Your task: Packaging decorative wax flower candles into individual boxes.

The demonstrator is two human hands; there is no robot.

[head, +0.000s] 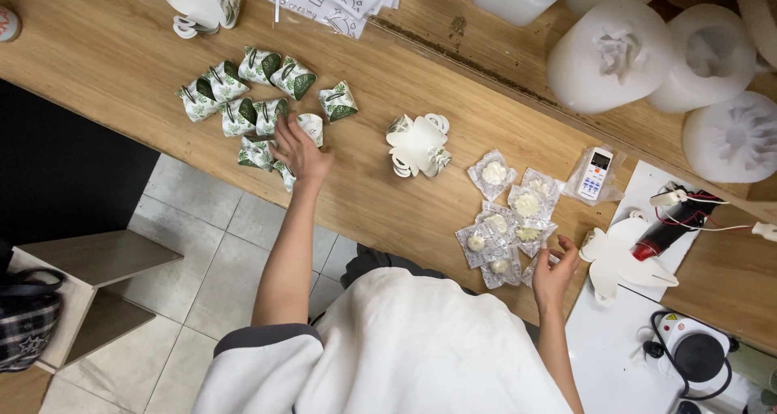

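My left hand (298, 151) lies spread, fingers apart, on the cluster of folded green-leaf paper boxes (243, 98) on the wooden worktop (97, 50). My right hand (554, 272) pinches one clear packet at the edge of the packet pile (506, 220), beside a flat white cut-out (623, 256).

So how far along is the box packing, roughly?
About ten folded leaf-print boxes sit grouped; the left hand rests on them. The right hand touches a clear-wrapped white piece, one of about eight wrapped pieces still loose. One half-folded box and a flat blank wait.
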